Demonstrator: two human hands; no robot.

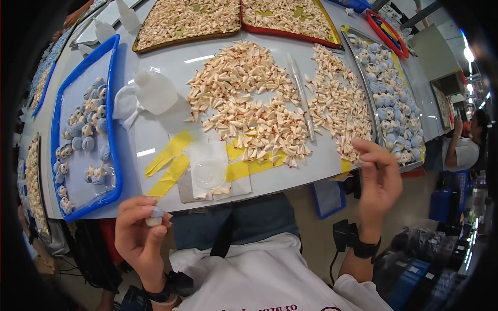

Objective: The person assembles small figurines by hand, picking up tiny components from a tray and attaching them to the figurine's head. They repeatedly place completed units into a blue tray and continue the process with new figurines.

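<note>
My left hand (137, 228) is closed on a small blue-and-white ball-shaped figurine head (154, 216), held between thumb and fingertips just off the table's front edge. My right hand (381, 179) is raised at the front right, fingers bent and apart, with nothing visible in them. It is nearest to the smaller pile of cream pointed pieces with red tips (340, 98). A larger pile of the same pieces (254, 103) spreads over the middle of the table. In front of it a clear round dish (210, 174) rests on a white sheet.
A blue tray (120, 155) with several figurine heads stands left; a metal tray (374, 116) full of them stands right. Two trays of cream pieces (189, 20) are at the back. A white squeeze bottle (155, 93), yellow tape (168, 176) and a clear tube (302, 98) lie between.
</note>
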